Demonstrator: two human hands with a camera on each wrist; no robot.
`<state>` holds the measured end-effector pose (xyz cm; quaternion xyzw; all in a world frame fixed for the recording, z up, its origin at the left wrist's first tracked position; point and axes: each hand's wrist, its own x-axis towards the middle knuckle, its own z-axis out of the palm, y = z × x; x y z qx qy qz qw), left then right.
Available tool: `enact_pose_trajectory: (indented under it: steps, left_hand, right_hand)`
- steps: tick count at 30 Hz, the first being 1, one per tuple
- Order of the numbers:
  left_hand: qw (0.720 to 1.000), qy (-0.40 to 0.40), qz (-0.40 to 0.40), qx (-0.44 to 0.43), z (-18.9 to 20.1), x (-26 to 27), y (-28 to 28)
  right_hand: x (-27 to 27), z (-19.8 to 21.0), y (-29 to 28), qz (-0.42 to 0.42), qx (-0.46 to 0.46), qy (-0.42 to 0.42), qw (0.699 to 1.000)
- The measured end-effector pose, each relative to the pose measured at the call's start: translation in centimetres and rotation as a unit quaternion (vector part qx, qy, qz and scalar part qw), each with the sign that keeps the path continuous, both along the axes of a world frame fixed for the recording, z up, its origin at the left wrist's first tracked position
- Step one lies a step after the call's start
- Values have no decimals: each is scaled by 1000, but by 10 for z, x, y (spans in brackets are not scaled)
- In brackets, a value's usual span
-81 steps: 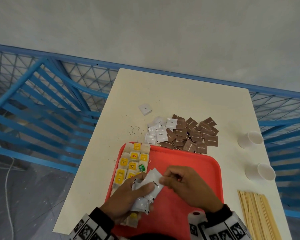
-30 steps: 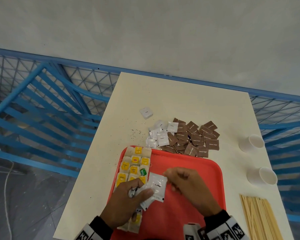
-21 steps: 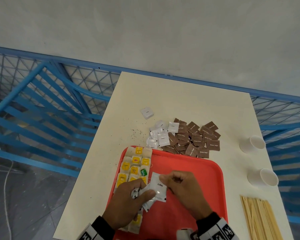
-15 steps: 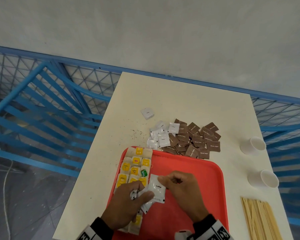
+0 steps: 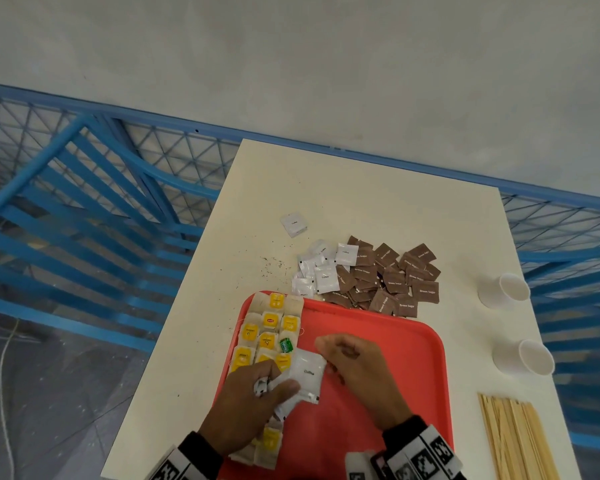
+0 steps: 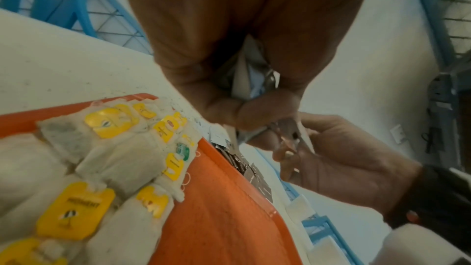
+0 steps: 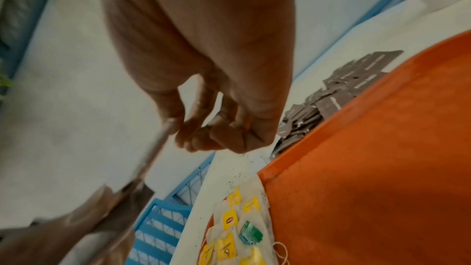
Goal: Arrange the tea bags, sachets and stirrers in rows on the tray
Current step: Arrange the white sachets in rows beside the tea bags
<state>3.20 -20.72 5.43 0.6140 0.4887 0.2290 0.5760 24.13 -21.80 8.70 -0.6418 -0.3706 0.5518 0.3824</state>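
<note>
Smooth plastic tray [image 5: 395, 341], wooden stirrers [image 5: 516, 441]

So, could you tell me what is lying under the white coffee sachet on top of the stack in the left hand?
Under the top coffee sachet, the left hand grips more white sachets, their edges poking out below. The red tray lies beneath. How many sachets the stack holds cannot be seen; the top one covers them.

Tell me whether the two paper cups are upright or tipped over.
Tipped: both paper cups lie on their sides on the table, open mouths facing right.
</note>
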Motion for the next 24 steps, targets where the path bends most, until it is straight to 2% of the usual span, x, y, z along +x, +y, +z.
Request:
enact_pose_trajectory:
  steps: [4,8,12,17,21,24]
  left_hand:
    - [999,2,23,-34,-6,6,6]
    - [998,21,42,-48,-17,7,9]
    - [994,49,83,-48,-18,-6,10]
    - [994,62,77,-51,-17,-24,7]
    - [992,52,94,-71,-18,-28,7]
    - [990,48,99,-87,-18,-29,7]
  right_hand:
    - [-5,-8,-7,67,-46,20,996]
    - [2,-33,12,15,-69,-9,997]
    - [21,-70,52,-16,-87,-126,988]
    - [21,-106,78,-9,-120,-227,966]
    - [13,-105,75,-68,-123,-269,953]
    - [5,-103,69,-65,-123,-284,949]
